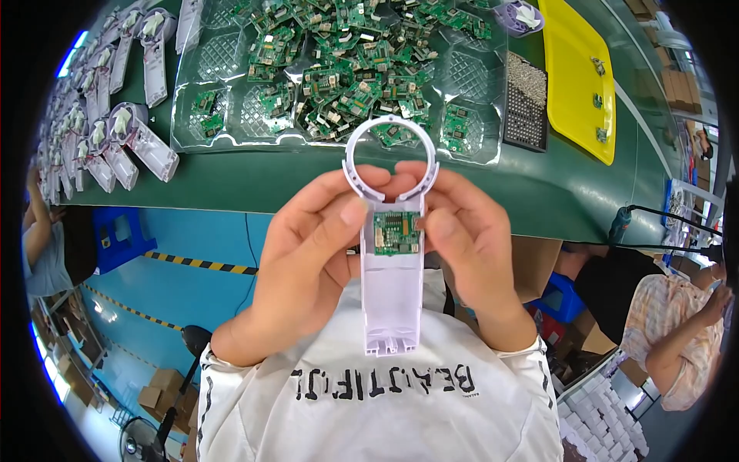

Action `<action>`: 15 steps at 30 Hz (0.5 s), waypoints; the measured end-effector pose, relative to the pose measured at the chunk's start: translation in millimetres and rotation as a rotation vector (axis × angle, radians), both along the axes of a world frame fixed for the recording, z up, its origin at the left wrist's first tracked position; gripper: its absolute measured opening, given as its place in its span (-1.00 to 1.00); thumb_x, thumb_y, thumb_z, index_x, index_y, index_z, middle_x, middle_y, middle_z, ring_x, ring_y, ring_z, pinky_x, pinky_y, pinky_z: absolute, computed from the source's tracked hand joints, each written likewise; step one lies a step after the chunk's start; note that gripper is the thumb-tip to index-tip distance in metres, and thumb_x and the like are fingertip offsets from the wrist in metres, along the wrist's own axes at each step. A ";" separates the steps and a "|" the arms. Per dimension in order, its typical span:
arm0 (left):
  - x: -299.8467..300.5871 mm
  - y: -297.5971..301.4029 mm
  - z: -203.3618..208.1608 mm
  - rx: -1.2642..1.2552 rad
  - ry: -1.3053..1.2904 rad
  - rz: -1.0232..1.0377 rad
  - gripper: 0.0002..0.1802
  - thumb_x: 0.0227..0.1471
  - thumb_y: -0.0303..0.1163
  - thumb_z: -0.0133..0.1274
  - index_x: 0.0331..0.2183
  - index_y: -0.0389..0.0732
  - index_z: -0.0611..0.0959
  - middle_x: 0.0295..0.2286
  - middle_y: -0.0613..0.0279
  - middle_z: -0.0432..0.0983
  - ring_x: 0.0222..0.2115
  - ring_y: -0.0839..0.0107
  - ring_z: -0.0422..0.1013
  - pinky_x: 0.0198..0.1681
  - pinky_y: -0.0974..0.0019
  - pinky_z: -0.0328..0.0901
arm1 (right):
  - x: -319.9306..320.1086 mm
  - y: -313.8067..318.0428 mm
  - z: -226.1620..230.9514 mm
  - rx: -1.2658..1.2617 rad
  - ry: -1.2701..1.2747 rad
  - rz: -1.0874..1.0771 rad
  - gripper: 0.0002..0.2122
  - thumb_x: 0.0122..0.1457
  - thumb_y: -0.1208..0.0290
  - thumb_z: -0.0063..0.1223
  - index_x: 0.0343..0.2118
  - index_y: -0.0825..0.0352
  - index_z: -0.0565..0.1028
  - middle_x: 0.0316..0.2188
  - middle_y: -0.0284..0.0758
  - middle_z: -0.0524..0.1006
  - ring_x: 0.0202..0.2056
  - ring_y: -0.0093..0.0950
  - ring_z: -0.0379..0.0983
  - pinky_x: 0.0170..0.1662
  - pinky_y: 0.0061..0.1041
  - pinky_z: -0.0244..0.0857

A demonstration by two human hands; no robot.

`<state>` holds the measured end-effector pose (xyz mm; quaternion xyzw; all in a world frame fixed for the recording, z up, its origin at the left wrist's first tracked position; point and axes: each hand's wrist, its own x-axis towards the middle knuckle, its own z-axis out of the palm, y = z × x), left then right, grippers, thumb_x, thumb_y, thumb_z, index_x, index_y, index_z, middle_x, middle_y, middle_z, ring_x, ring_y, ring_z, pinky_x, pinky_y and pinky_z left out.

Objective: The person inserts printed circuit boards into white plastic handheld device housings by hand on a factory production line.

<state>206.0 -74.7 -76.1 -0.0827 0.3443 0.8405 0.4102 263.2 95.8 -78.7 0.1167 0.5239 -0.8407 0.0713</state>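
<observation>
A pale lilac plastic housing, with a round ring at its far end and a long open trough toward me, is held up between both hands. Inside the trough, just below the ring, sits a small green circuit board. My left hand grips the housing's left side, its thumb near the board's upper left corner. My right hand closes on the opposite side, the thumb beside the board's right edge. Fingers of both hands curl behind the ring, partly hidden by it.
Beyond my hands, a clear plastic tray holds a heap of green circuit boards on the green table. Many lilac housings lie at left. To the right are a black box of small metal parts and a yellow tray.
</observation>
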 end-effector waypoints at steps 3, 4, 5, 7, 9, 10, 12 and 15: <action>-11.5 3.6 11.0 0.001 0.012 0.021 -0.64 0.24 -0.35 -0.16 0.02 -0.31 0.37 -0.01 -0.02 0.39 -0.05 0.25 0.42 -0.08 0.14 0.45 | -8.5 8.1 11.8 0.156 0.042 -0.046 -0.55 0.25 0.37 0.00 0.14 0.45 0.23 -0.09 -0.20 0.48 -0.21 -0.56 0.46 -0.26 -0.58 0.41; -16.5 6.7 14.8 0.001 0.023 0.028 -0.63 0.24 -0.35 -0.18 0.03 -0.31 0.35 0.00 -0.08 0.37 -0.04 0.16 0.41 -0.11 0.07 0.46 | -10.2 12.5 15.8 0.278 0.092 -0.082 -0.54 0.24 0.36 0.02 0.15 0.44 0.23 -0.08 -0.19 0.48 -0.22 -0.55 0.47 -0.26 -0.58 0.40; -23.1 8.8 19.3 0.017 0.049 0.016 -0.64 0.24 -0.33 -0.18 0.02 -0.29 0.35 0.01 -0.08 0.35 -0.02 0.14 0.39 -0.11 0.08 0.46 | -13.2 16.2 18.3 0.405 0.209 -0.130 -0.54 0.21 0.43 0.04 0.15 0.42 0.24 -0.02 -0.15 0.44 -0.20 -0.50 0.47 -0.27 -0.58 0.40; -34.2 14.3 30.4 0.067 0.054 0.018 -0.63 0.25 -0.31 -0.20 0.02 -0.28 0.34 -0.01 -0.07 0.36 -0.01 0.14 0.38 -0.11 0.09 0.47 | -19.3 26.7 21.2 0.681 0.460 -0.196 -0.52 0.12 0.54 0.04 0.13 0.42 0.27 0.03 -0.13 0.40 -0.17 -0.45 0.47 -0.25 -0.58 0.39; -44.4 18.2 43.2 0.077 0.103 0.026 -0.64 0.25 -0.31 -0.21 0.03 -0.25 0.35 -0.03 -0.04 0.38 -0.02 0.15 0.39 -0.10 0.09 0.46 | -33.2 36.4 28.7 0.894 0.688 -0.191 -0.49 -0.01 0.62 0.06 0.09 0.41 0.32 0.06 -0.11 0.38 -0.07 -0.32 0.43 -0.18 -0.50 0.38; -48.2 18.7 50.4 0.100 0.126 0.019 -0.64 0.26 -0.31 -0.21 0.03 -0.24 0.35 -0.03 -0.03 0.38 -0.01 0.15 0.38 -0.09 0.09 0.46 | -39.4 37.0 39.1 0.977 0.777 -0.196 -0.48 -0.04 0.63 0.07 0.08 0.41 0.34 0.06 -0.10 0.38 -0.04 -0.28 0.41 -0.16 -0.47 0.38; -55.3 21.4 66.9 0.216 0.047 0.052 -0.65 0.27 -0.26 -0.21 0.01 -0.18 0.42 -0.06 -0.11 0.42 -0.17 0.10 0.50 -0.23 0.11 0.52 | -54.5 35.8 62.8 1.006 0.929 -0.191 -0.45 -0.13 0.62 0.18 0.04 0.40 0.39 0.03 -0.10 0.42 -0.01 -0.22 0.39 -0.07 -0.39 0.33; -65.3 23.3 92.6 0.390 -0.059 0.075 -0.66 0.27 -0.23 -0.22 -0.02 -0.14 0.48 -0.11 -0.18 0.46 -0.33 0.08 0.56 -0.36 0.14 0.55 | -77.5 39.6 89.5 1.113 1.148 -0.169 -0.44 -0.17 0.62 0.20 0.02 0.44 0.38 0.00 -0.07 0.43 -0.02 -0.22 0.38 0.00 -0.37 0.26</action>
